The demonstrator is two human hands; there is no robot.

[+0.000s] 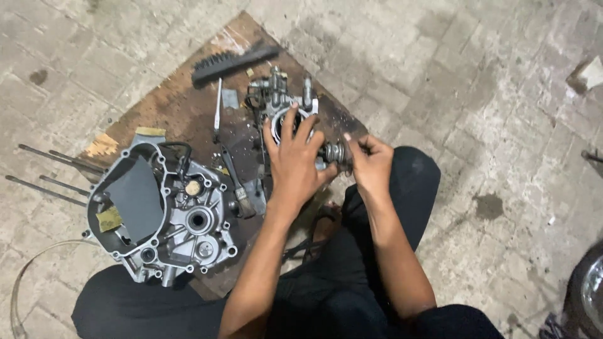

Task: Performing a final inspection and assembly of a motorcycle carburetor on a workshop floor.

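**Two hands on one engine part**

L hand (pixel 294 160) lies fingers spread on the head (pixel 284 110), pressing not gripping. R hand (pixel 370 164) pinches 1 spring (pixel 334 152) at head's right side. Head sits on 1 board (pixel 188 100). Left of head: 1 crankcase (pixel 164 213), 2 brushes (pixel 232 59), 4 rods (pixel 47 169).
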